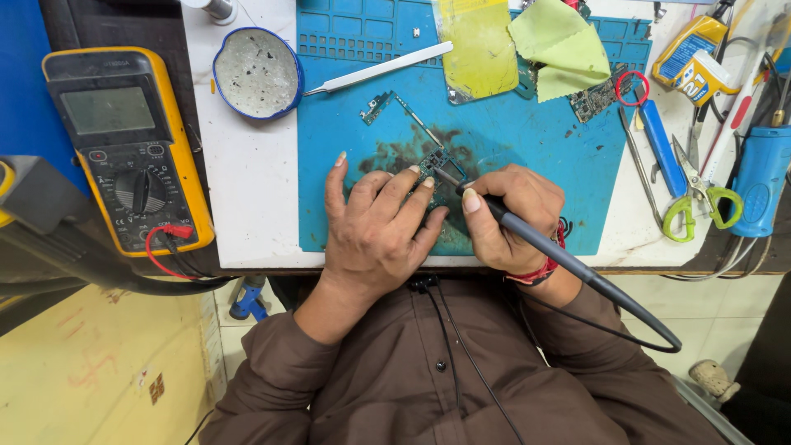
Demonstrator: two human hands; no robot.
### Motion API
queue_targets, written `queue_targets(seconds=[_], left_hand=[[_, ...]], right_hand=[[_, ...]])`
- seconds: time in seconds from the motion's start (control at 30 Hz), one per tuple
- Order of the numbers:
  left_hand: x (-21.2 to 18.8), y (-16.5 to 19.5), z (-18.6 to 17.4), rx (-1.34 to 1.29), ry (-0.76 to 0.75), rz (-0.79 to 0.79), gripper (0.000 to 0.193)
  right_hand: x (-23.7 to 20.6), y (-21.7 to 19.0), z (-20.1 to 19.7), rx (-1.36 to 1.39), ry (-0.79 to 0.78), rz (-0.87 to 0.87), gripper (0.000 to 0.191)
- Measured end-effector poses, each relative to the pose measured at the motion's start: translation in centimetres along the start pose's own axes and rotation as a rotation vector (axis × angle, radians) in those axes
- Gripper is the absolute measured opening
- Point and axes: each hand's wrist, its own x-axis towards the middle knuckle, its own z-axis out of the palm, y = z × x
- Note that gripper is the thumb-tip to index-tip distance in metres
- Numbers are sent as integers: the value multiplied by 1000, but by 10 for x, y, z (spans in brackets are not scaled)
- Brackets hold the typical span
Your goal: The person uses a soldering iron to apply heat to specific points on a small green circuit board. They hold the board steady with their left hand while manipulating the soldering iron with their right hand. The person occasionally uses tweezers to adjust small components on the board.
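L hand (375, 227) flat, pinning small pcb (434, 161); R hand (511, 218) gripping soldering iron (527, 235), tip on board, joint looks mid-work, not finished

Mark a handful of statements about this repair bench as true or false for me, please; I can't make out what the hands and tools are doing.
1. The right hand grips a dark grey soldering iron like a pen. True.
2. The left hand holds the long silver metal tweezers. False: the tweezers lie untouched on the blue rubber work mat; the left hand's fingers press on the small green circuit board.
3. The yellow-cased multimeter sits to the left of the mat. True.
4. The green-handled scissors lie on the mat's centre. False: they lie right of the mat, on the white tabletop.
5. The round blue-rimmed tin is filled with screws. False: it holds a greyish, speckled surface.
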Motion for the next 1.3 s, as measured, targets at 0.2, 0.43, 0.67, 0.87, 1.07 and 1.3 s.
queue_targets(seconds=[0.2,0.43,0.67,0.87,1.07,1.3], left_hand=[[0,0,0,-6,-2,1,31],[0,0,-1,-10,-1,-2,31],[1,0,-1,-9,-2,-2,31],[2,2,-2,-4,5,2,31],[2,3,-2,-1,2,-1,32],[1,3,-3,-10,-1,-5,31]], right_hand=[[0,0,0,10,-9,-5,8],[0,0,0,6,-8,1,8],[1,-1,0,9,-10,5,8],[2,-2,-1,14,-12,9,8],[1,-3,-2,24,-10,17,8],[1,-3,-2,15,-12,16,8]])
